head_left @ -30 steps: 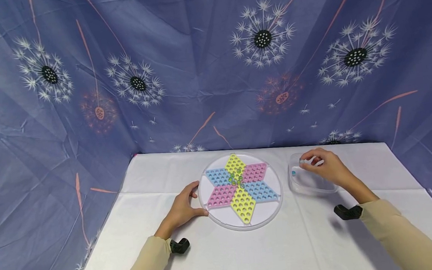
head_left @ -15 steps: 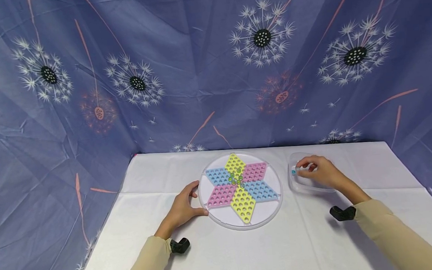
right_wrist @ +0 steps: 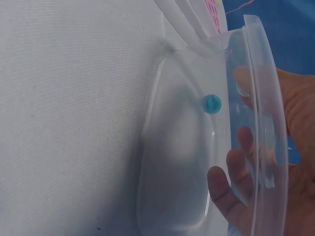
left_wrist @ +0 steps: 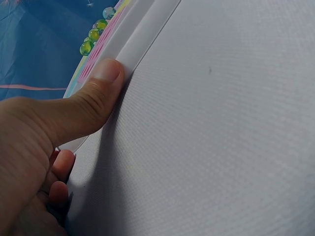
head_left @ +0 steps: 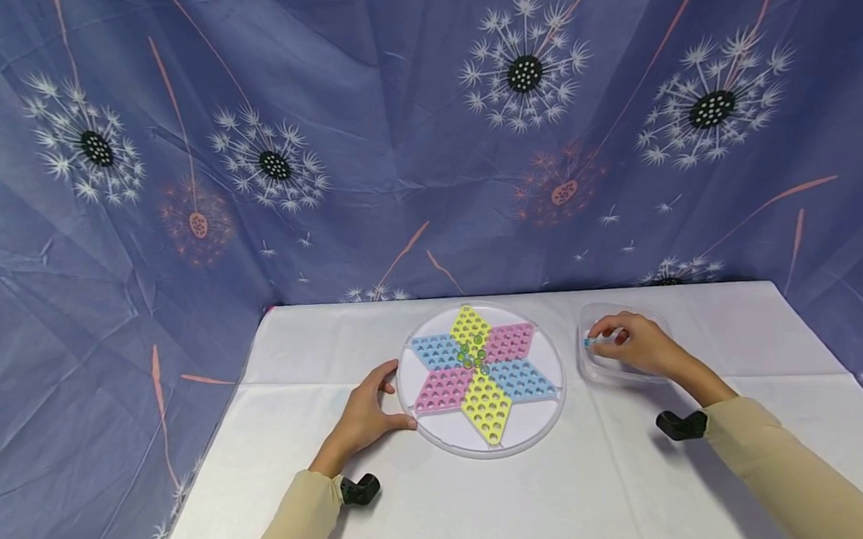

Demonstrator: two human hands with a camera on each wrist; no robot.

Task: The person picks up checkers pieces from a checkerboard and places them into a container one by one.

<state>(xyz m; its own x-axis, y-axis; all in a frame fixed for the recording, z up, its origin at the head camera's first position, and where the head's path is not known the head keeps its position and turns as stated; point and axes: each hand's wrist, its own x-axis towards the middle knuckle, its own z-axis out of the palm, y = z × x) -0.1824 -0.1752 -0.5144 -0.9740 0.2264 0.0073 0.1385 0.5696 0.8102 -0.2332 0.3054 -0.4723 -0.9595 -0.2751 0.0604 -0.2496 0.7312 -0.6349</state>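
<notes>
A round Chinese checkers board [head_left: 488,428] with a pink, blue and yellow star lies flat on the table. Several green-yellow marbles [left_wrist: 94,34] and a clear one [left_wrist: 109,13] sit around its centre. My left hand [head_left: 363,416] holds the board's left edge, thumb on the rim and index finger further along it. To the right, my right hand [head_left: 640,345] reaches into a clear plastic container [head_left: 619,377]. Its fingertips pinch a clear marble [right_wrist: 242,89], seen through the container's wall. A blue marble [right_wrist: 211,104] lies inside the container, close to those fingertips.
White cloth covers the table [head_left: 523,505]. A blue dandelion-print curtain [head_left: 392,139] hangs along the back and left. Each wrist carries a black camera mount, such as the left one [head_left: 360,490].
My right hand has moved left and lower into the container with the clear marble, its fingertips now beside the blue marble. The left hand stays on the board's edge.
</notes>
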